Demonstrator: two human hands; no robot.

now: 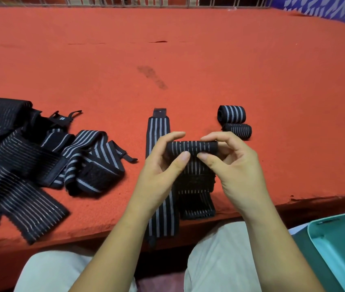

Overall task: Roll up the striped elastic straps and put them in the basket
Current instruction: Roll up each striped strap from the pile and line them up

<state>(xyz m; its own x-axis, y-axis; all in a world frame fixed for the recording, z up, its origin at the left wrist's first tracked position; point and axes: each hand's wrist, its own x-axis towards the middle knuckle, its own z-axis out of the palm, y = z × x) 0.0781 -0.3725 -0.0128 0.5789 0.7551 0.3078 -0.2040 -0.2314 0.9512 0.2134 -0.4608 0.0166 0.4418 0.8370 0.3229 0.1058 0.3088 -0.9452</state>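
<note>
Both hands are working at the middle of the view. The left hand and the right hand are pinching a thin-striped strap between them, its upper end wound into a tight roll. The fingers of both hands are curling narrow over the top of the roll, and the two thumbs are pressing in from the near side, tips almost meeting.

The loose tail of that strap is trailing down toward six o'clock, bunching in folds on the near edge of the red tabletop.

Just beside the left hand, a broad-striped strap is lying flat. It is running from twelve o'clock to six o'clock, passing under the left wrist and hanging over the table edge.

Out at two o'clock from the hands, two finished rolls are sitting on the red surface. The broad-striped roll is lying farther away, and the thin-striped roll is touching it on the near side.

Over at nine o'clock, a heap of unrolled straps is sprawling across the tabletop, wide and narrow stripes overlapping.

Down at four o'clock, off the table, the teal basket is sitting by the person's right forearm, and only part of it is showing. Pale trousers are filling the bottom at six o'clock.
</note>
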